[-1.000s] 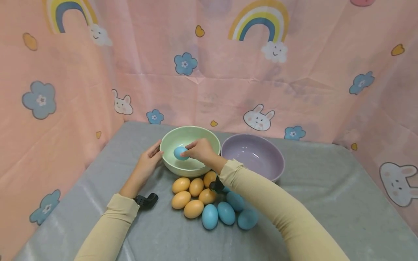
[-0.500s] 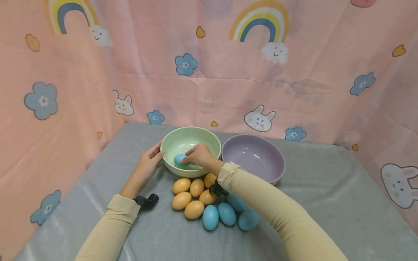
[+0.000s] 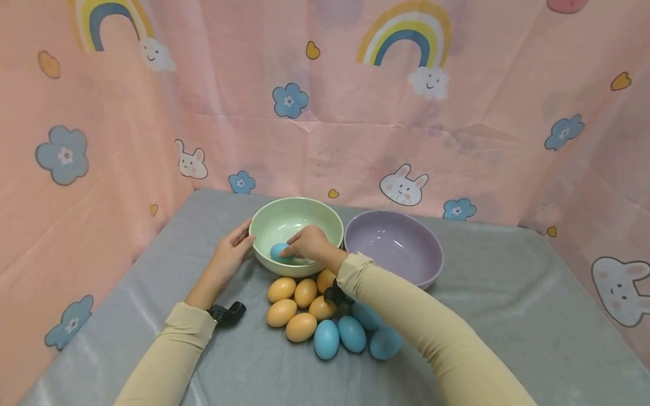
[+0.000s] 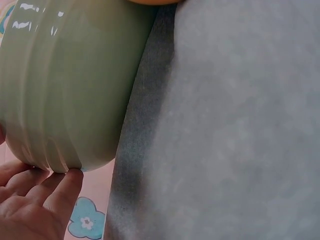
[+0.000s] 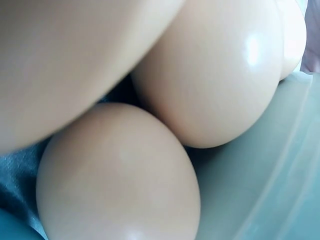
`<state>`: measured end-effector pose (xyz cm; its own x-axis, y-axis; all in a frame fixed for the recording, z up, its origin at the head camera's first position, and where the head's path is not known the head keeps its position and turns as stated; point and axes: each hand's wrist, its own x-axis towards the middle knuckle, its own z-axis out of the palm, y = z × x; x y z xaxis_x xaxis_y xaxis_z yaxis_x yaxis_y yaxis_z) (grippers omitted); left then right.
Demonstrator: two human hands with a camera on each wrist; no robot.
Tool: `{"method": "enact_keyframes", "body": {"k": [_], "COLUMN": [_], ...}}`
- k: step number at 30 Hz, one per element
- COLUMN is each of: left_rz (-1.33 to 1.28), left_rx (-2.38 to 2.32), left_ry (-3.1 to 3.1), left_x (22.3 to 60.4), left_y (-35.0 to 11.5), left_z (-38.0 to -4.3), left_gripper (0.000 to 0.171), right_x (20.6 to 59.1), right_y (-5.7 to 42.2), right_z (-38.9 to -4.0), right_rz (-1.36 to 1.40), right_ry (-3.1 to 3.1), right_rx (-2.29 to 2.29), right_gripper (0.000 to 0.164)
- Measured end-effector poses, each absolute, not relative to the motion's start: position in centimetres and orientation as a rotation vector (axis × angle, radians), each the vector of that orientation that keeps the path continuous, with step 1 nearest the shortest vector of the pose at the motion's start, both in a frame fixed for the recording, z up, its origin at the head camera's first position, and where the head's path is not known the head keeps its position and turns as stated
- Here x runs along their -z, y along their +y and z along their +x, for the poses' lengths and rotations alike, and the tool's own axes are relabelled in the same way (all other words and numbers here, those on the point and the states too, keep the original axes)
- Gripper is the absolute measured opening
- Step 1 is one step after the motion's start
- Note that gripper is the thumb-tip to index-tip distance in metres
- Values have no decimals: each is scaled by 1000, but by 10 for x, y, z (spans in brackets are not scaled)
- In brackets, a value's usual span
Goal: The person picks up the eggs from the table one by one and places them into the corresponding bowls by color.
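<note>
My right hand [image 3: 311,244] is inside the light green bowl [image 3: 264,214], its thumb and fingers pinching a blue egg [image 3: 279,252] low in the bowl. At the bowl's left side, my left hand [image 3: 231,251] rests fairly straight fingers against the outer wall. The left wrist view shows those fingertips [image 4: 72,175] touching the ridged green wall [image 4: 75,100]. Several orange eggs [image 3: 301,327] lie in front of the bowl. Several blue eggs [image 3: 326,339] lie to their right, partly hidden by my right sleeve. In the right wrist view, orange eggs [image 5: 120,175] fill the foreground beside the green bowl.
A purple bowl [image 3: 396,242] stands right beside the green one, partly behind my right forearm. Grey cloth [image 3: 508,316] covers the table. A pink patterned curtain [image 3: 345,146] hangs at the back and both sides. Each wrist wears a black strap device [image 3: 229,313].
My right hand has lowered the blue egg deeper into the green bowl, mostly during the first half second. My left hand has stayed at the bowl's side.
</note>
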<state>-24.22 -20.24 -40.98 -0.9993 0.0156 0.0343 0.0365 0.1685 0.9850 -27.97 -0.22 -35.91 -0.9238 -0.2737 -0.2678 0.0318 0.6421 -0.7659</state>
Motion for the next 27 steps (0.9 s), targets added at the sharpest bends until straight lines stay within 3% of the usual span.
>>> {"method": "enact_keyframes", "body": {"k": [27], "left_rz": [-59], "left_rx": [2035], "left_ry": [-2380], "left_x": [413], "left_y": [-202], "left_z": [-244], "left_gripper": [58], "right_x": [360], "right_y": [-2], "right_z": [-279], "right_rz": [-174], "right_ry": [2504], "right_rx": [1180], "right_gripper": [34]}}
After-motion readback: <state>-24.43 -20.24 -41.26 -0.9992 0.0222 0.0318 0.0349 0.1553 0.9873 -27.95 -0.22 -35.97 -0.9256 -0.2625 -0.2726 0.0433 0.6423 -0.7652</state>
